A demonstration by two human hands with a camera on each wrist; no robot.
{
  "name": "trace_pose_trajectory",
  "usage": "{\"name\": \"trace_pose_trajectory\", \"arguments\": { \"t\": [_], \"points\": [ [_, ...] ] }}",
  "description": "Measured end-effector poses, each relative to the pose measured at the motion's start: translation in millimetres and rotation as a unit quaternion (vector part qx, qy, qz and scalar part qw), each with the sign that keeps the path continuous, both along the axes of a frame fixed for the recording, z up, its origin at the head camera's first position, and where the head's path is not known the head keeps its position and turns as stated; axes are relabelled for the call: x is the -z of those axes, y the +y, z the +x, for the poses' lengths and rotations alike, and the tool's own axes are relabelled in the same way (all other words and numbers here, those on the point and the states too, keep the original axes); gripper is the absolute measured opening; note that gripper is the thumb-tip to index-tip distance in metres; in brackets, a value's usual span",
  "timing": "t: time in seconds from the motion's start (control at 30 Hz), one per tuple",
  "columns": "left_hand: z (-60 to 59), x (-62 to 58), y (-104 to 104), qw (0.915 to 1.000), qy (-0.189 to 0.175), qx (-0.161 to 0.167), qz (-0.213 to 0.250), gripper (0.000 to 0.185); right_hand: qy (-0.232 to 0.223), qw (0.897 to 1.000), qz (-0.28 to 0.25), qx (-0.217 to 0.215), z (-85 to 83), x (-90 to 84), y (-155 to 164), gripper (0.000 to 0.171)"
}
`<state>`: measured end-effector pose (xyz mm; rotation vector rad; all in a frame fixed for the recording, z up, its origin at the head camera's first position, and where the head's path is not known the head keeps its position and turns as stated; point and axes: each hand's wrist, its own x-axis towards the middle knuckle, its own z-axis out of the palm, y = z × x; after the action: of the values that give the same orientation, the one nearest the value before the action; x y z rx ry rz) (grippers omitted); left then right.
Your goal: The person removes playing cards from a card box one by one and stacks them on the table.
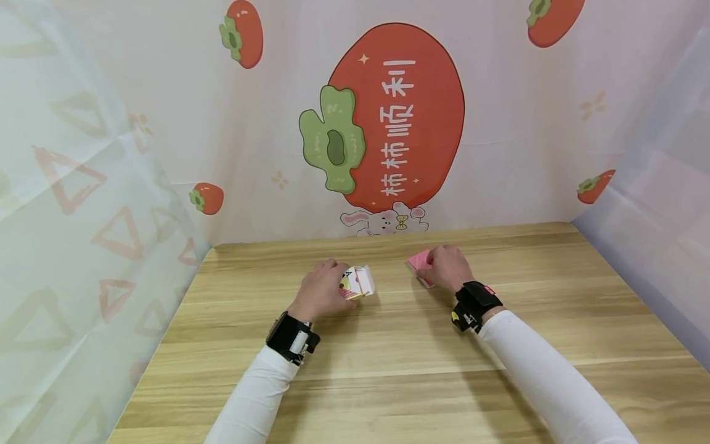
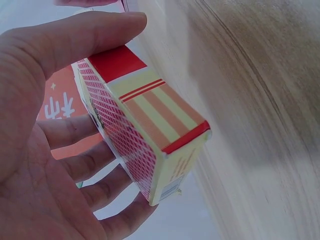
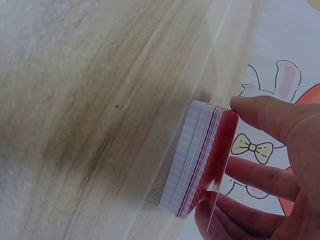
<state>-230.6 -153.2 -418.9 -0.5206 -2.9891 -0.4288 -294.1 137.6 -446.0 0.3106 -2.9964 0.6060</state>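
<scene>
My left hand (image 1: pixel 322 288) grips a playing-card box (image 1: pixel 359 282) over the middle of the wooden table (image 1: pixel 388 345). In the left wrist view the box (image 2: pixel 150 135) shows red and cream stripes and a red lattice side, with my thumb (image 2: pixel 85 35) on top and my fingers (image 2: pixel 95 165) under it. My right hand (image 1: pixel 448 266) holds a deck of red-backed cards (image 1: pixel 420 261) to the right of the box. In the right wrist view the deck (image 3: pixel 200 160) stands on edge just above the table, pinched between my thumb (image 3: pixel 270 117) and fingers (image 3: pixel 250 175).
The table is walled in by printed cloth: a big red persimmon picture (image 1: pixel 388 117) with a rabbit (image 1: pixel 383 221) behind, translucent sheets at left (image 1: pixel 83 216) and right (image 1: pixel 654 203). Bare wood lies between my arms and toward the front edge.
</scene>
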Motion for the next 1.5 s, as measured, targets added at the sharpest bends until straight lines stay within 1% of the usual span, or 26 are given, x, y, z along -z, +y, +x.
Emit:
{"name": "trace_pose_trajectory", "arguments": {
  "t": [0.17, 0.4, 0.73, 0.83, 1.07, 1.27, 1.37, 1.43, 1.5],
  "points": [
    [-0.8, 1.0, 0, 1.0000, -0.003, -0.001, 0.001, 0.073, -0.004, 1.000, 0.003, 0.003, -0.7, -0.4, -1, 0.042],
    [-0.6, 0.9, 1, 1.0000, -0.005, -0.002, 0.001, 0.073, -0.003, 1.000, 0.003, 0.005, -0.6, 0.9, -2, 0.039],
    [0.2, -0.8, 1, 1.0000, -0.005, -0.002, 0.005, 0.073, -0.023, 1.000, 0.004, 0.006, -1.5, -2.5, -2, 0.038],
    [0.3, -1.1, 1, 1.0000, -0.003, -0.001, 0.006, 0.073, -0.022, 1.000, 0.002, 0.003, -1.4, -2.6, -3, 0.038],
    [0.5, -2.6, 1, 1.0000, 0.002, 0.005, 0.005, 0.072, -0.006, 1.000, 0.003, 0.006, -0.8, -0.1, -1, 0.041],
    [-0.5, -4.0, 7, 0.9998, 0.008, 0.014, -0.010, 0.073, 0.018, 1.000, -0.008, 0.009, 2.9, 0.2, -2, 0.048],
    [-0.8, -5.1, 12, 0.9995, 0.013, 0.019, -0.020, 0.072, 0.047, 0.998, -0.032, -0.010, 7.5, -5.0, -9, 0.042],
    [-1.4, -5.7, 16, 0.9993, 0.016, 0.024, -0.025, 0.072, 0.067, 0.995, -0.061, -0.049, 12.3, -11.2, -17, 0.031],
    [-2.4, -5.6, 20, 0.9990, 0.018, 0.030, -0.029, 0.072, 0.081, 0.986, -0.097, -0.106, 18.5, -17.8, -27, 0.020]
  ]
}}
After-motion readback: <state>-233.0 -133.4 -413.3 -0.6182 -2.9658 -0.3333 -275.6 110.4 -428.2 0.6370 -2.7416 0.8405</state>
